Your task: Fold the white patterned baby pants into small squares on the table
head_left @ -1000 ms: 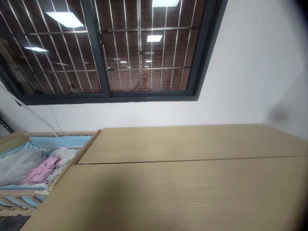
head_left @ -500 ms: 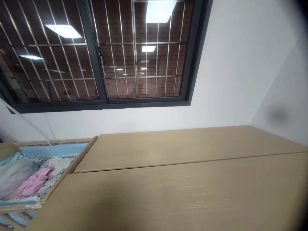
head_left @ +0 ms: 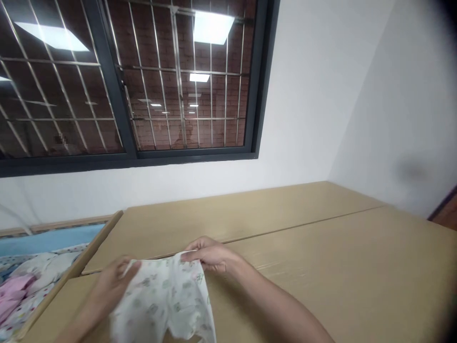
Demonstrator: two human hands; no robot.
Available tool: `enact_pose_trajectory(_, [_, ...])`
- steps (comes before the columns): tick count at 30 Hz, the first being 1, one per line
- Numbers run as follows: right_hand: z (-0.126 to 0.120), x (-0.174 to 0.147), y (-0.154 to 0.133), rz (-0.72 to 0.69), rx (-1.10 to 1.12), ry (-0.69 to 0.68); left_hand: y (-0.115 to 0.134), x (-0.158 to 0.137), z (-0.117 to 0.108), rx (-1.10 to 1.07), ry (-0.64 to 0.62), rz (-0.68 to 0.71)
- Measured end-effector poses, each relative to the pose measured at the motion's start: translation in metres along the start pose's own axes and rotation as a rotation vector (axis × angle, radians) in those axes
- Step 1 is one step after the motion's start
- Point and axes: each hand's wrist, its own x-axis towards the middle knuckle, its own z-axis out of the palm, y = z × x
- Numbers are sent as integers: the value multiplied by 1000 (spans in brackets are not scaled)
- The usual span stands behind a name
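The table (head_left: 321, 267) stands before the wall (head_left: 307, 95), with the crib (head_left: 87, 257) just to its left, bedding (head_left: 50, 269) inside. I see the window (head_left: 143, 95) in that wall, above both. Over the table's left part, a garment (head_left: 160, 290) spans between left hand (head_left: 114, 281) and right hand (head_left: 209, 253).

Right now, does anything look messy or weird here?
A little: the pink cloth lies crumpled in the crib instead of folded, and the tan tabletop has faint pale streaks, maybe scuffs. The printed white pants show no clear damage.
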Motion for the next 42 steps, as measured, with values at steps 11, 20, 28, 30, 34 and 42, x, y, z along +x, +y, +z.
enact_pose_trajectory(11, [-125, 85, 83, -89, -810, 470, -39, 78, 130, 279, -107, -8])
enact_pose_trajectory(20, [-143, 111, 102, -138, -874, 631, 1, 71, 129, 403, 0, -20])
enact_pose_trajectory(28, [-149, 113, 99, -103, -819, 632, 111, -89, 197, 344, -456, 329])
enact_pose_trajectory(30, [-147, 113, 98, -92, -804, 655, 130, -120, 214, 405, -611, 313])
enact_pose_trajectory(34, [-140, 110, 97, -83, -756, 700, 147, -138, 227, 436, -722, 236])
enact_pose_trajectory(42, [-116, 115, 70, -110, -625, 729, 134, -133, 181, 203, -659, 170])
